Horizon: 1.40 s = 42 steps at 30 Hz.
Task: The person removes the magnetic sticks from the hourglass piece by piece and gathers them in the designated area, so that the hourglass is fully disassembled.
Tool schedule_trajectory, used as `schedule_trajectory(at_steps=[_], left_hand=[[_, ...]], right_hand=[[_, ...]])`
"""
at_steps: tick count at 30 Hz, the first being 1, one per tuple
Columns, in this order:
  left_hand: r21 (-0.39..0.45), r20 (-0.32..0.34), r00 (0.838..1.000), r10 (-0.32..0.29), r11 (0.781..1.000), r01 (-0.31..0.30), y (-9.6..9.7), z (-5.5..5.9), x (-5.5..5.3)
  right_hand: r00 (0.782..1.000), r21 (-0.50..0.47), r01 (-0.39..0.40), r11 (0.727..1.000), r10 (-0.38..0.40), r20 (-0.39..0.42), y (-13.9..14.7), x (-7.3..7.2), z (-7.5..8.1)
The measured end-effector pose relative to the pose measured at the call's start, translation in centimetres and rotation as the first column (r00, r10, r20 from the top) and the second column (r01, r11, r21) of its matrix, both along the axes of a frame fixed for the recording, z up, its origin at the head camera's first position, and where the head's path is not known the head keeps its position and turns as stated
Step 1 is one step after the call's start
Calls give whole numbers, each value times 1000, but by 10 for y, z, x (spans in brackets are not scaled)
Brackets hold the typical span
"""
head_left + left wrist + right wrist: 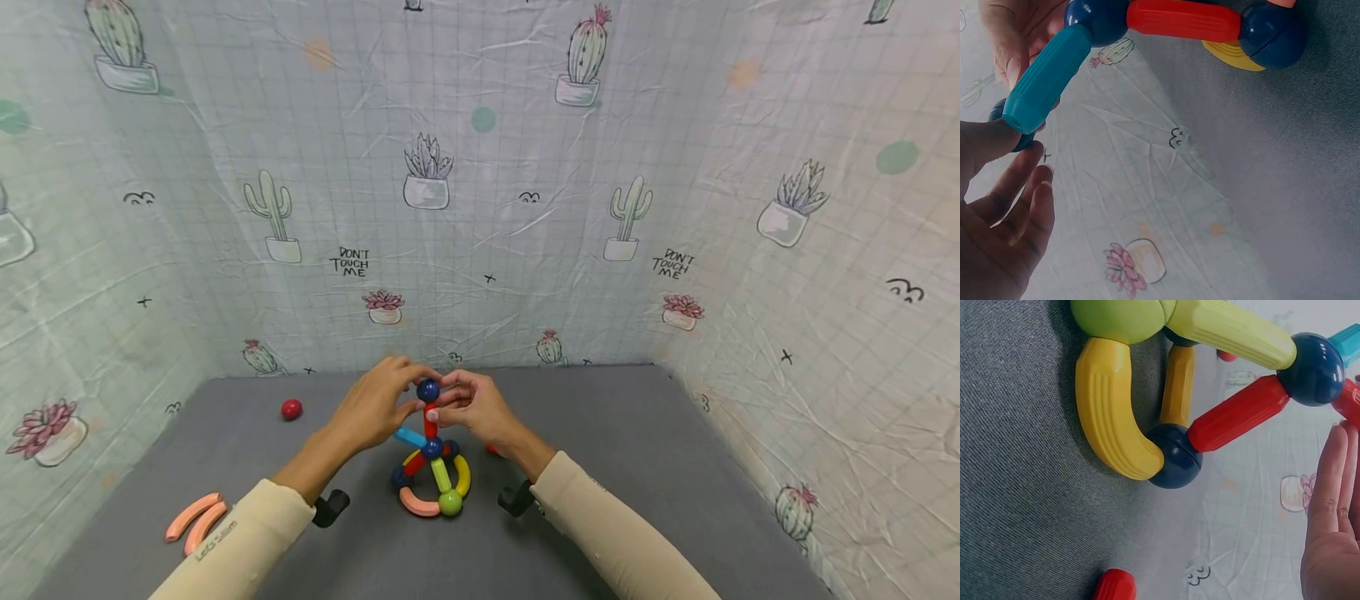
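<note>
A frame of ribbed toy sticks and balls stands on the grey table. On its upper blue ball [432,447] rises an upright red stick [431,422], topped by a dark blue ball [428,391]. My left hand [375,404] pinches that top ball between thumb and fingers. Opposite it, my right hand [483,412] holds the red stick with the thumb in front; its fingers reach behind, near the ball. A light blue stick [1047,78] slants out from the upper ball. A light green stick [1235,331] runs down to a green ball [450,502].
The base has curved yellow [1107,406] and pink [418,503] pieces between balls. Two loose pink curved sticks [193,516] lie at left, a red ball [292,409] at the back left. A red piece [1115,586] lies right of the base. Patterned cloth [480,275] surrounds the table.
</note>
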<state>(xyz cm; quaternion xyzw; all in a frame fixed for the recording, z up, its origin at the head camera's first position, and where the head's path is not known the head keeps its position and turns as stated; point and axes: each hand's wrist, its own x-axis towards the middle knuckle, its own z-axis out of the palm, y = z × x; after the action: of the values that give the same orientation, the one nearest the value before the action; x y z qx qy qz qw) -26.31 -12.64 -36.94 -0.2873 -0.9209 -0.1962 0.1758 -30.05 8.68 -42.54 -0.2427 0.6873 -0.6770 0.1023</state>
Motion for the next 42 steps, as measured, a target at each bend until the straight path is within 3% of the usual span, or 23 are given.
schedule_trajectory(at_steps=[9, 15, 25, 29, 35, 42], left_hand=[[6, 21, 1000, 14, 1000, -14, 3, 3, -1], [53, 19, 998, 58, 997, -59, 0, 2, -1], [106, 73, 986, 150, 982, -157, -40, 6, -8], [116, 94, 975, 199, 971, -209, -65, -5, -18], [105, 184, 951, 248, 957, -270, -94, -27, -34], [-16, 276, 908, 315, 946, -324, -120, -56, -53]], right_hand=[[1000, 18, 9, 1000, -8, -25, 0, 0, -2], [1000, 25, 8, 1000, -8, -16, 1, 0, -3], [999, 52, 14, 999, -12, -30, 1, 1, -2], [999, 66, 19, 998, -16, -49, 1, 3, -2], [999, 75, 11, 997, -8, -49, 2, 2, -3], [999, 65, -1, 998, 4, -45, 2, 1, -3]])
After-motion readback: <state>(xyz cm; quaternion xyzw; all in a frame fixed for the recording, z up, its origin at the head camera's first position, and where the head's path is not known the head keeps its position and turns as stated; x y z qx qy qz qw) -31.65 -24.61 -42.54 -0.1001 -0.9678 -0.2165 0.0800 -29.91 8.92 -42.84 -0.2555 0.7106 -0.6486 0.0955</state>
